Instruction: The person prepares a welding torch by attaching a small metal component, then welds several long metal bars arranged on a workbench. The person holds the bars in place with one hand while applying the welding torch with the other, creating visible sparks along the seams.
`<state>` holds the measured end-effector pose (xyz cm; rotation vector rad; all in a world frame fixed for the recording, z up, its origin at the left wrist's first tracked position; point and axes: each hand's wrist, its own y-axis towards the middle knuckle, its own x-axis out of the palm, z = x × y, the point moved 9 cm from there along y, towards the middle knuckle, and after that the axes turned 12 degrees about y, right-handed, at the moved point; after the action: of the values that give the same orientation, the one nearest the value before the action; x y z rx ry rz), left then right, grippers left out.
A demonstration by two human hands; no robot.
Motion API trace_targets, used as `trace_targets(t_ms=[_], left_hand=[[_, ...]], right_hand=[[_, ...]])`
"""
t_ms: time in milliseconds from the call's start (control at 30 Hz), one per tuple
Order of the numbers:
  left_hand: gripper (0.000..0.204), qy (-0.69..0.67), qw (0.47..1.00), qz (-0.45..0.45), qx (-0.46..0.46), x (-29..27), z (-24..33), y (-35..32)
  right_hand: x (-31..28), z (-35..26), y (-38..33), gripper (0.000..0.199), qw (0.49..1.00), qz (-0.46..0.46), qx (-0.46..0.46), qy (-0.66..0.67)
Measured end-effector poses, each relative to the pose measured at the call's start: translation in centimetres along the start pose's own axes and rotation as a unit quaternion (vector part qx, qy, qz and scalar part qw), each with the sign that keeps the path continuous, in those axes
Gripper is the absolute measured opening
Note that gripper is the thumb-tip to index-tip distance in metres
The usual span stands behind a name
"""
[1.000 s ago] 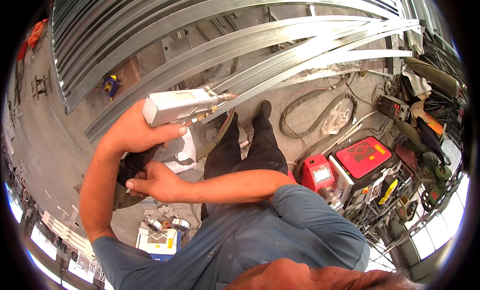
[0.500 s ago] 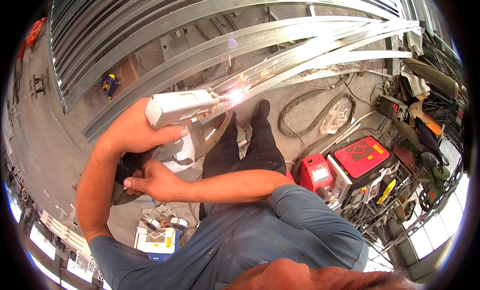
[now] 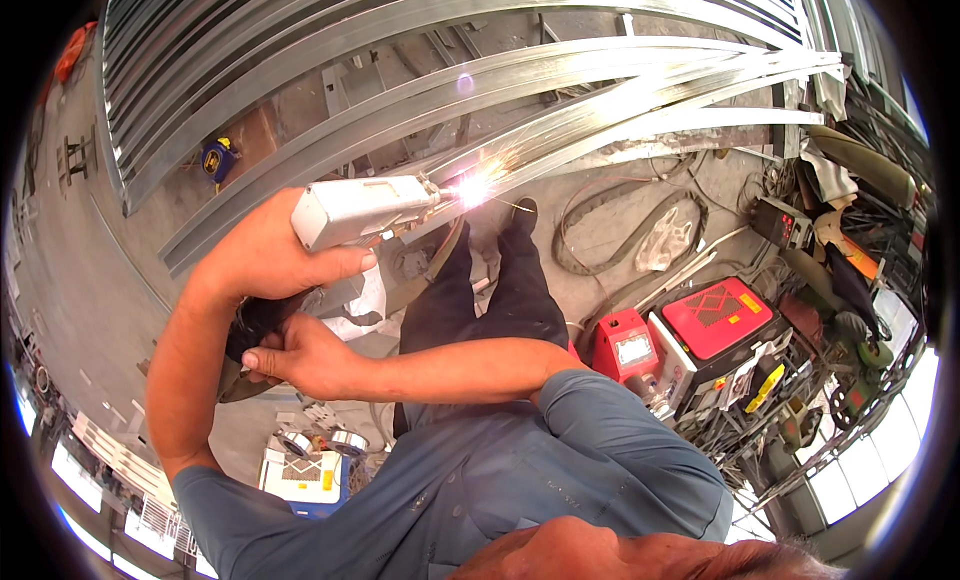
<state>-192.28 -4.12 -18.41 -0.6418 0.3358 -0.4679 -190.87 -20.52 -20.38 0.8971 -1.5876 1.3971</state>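
Note:
A white handheld welding gun [image 3: 365, 208] is in my left hand [image 3: 275, 245], whose thumb lies along its side while the other fingers are mostly hidden. From its tip a bright glare with sparks [image 3: 472, 188] meets the long metal tubes [image 3: 560, 130]. My right hand [image 3: 308, 358] crosses in front of my body, closed on a black-wrapped hose [image 3: 262, 325] below the gun. A white cloth or glove-like piece [image 3: 368, 305] hangs beside it.
Parallel metal bars [image 3: 300, 40] spread across the far side. A blue-and-yellow tape measure [image 3: 217, 160] lies at left. On the right stand a red-topped machine [image 3: 720, 315] and a small red box [image 3: 625, 345]. A coiled hose [image 3: 570, 230] lies on the floor. A blue-and-white unit [image 3: 305, 475] stands near left.
The spark spray has become shorter and tighter around the glare. Both hands keep their holds, and the gun has barely moved; the whole view has shifted slightly.

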Motion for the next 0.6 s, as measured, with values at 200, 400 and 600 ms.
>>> trace_targets(t_ms=[200, 400, 600], left_hand=[[0.051, 0.006, 1.0, -0.002, 0.0, 0.05, -0.17, -0.18], [0.052, 0.01, 1.0, 0.003, 0.005, -0.05, -0.46, -0.44], [0.053, 0.015, 1.0, 0.011, 0.016, -0.25, -0.42, -0.62]], right_hand=[[0.03, -0.06, -0.05, 0.028, 1.0, 0.007, 0.002, -0.014], [0.34, -0.26, -0.08, 0.02, 0.999, 0.008, -0.002, -0.037], [0.26, 0.08, 0.12, 0.026, 1.0, 0.008, 0.0, -0.019]])
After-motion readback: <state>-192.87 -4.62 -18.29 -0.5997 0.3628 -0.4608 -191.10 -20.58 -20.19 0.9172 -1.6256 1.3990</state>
